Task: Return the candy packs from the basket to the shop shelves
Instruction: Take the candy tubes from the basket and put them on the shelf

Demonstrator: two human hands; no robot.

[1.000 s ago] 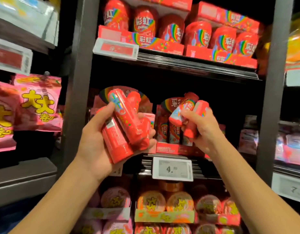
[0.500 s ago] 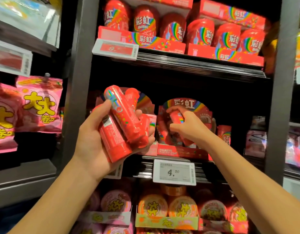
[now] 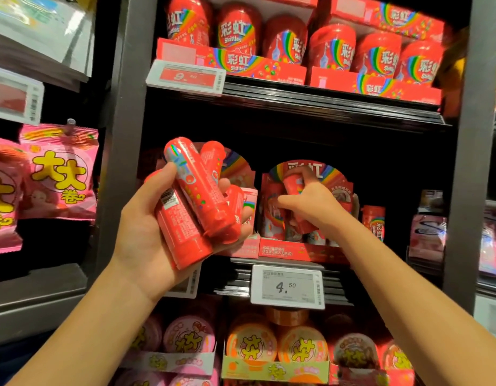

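Our left hand (image 3: 146, 229) grips a bundle of red candy tubes (image 3: 196, 201), fingers curled under them, thumb across the top, the tubes tilting toward eleven o'clock in front of the middle shelf (image 3: 291, 263). At three o'clock from the bundle, our right hand (image 3: 316, 204) reaches into the red display tray (image 3: 294, 250) on that shelf, fingers curled round another red tube (image 3: 292, 182) among the packs standing there. A white price tag (image 3: 287, 286) reading 4.50 hangs at six o'clock below the tray
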